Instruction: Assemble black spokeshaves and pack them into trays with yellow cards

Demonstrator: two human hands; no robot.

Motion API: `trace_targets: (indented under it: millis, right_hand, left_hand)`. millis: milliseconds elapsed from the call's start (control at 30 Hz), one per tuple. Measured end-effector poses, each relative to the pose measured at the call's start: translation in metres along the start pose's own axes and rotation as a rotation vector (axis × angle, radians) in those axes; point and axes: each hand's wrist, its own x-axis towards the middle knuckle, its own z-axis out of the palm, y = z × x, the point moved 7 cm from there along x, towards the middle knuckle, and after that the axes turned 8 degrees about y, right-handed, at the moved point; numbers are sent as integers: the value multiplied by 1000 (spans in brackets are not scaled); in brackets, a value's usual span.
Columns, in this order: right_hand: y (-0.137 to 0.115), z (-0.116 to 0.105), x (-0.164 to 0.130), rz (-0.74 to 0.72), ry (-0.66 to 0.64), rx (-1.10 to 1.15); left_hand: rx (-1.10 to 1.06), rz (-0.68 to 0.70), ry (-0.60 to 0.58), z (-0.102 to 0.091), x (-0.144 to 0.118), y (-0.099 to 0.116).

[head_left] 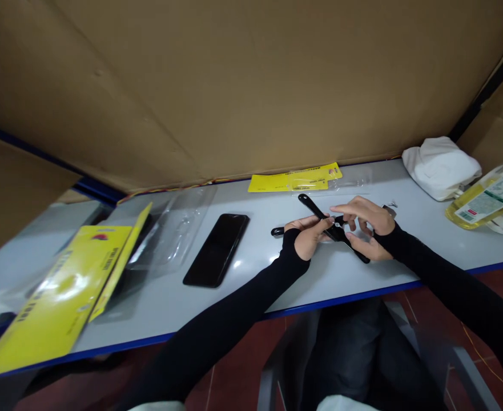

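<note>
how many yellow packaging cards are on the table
2. One large yellow card lies at the table's left end, beside a clear blister shell. A smaller yellow card lies at the back by the cardboard wall. More may be hidden under them.

Both hands are together over the counter (242, 268), just right of the black phone (217, 249), which lies flat with its screen dark. The left hand (309, 235) pinches a black jointed bracket (328, 225) near its pivot; one slim arm of the bracket angles up and away from the phone, another runs down under the right hand (365, 225). That right hand arches over the piece, index finger stretched to the joint, thumb below. Beyond the phone, against the cardboard wall (251, 85), lie yellow packaging cards (296, 178). On the phone's other side, a clear blister tray (169, 231) and a big yellow card (67, 285). Far past the hands sits a white cloth bundle (442, 165).
</note>
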Motion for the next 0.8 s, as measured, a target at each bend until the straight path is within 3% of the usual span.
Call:
trace_targets:
  millis: [233,633,800]
  right_hand:
    - [4,-2,1,-186,13,-69]
    - [-7,-7,-1,-236,25,-61]
    - [-4,2,-9,-296,-1,-297]
  left_hand:
    - [18,-27,-42,3,-9,4]
    - [4,-22,-7,0,-4,6]
    - [-15,-18,-21,0,-1,3]
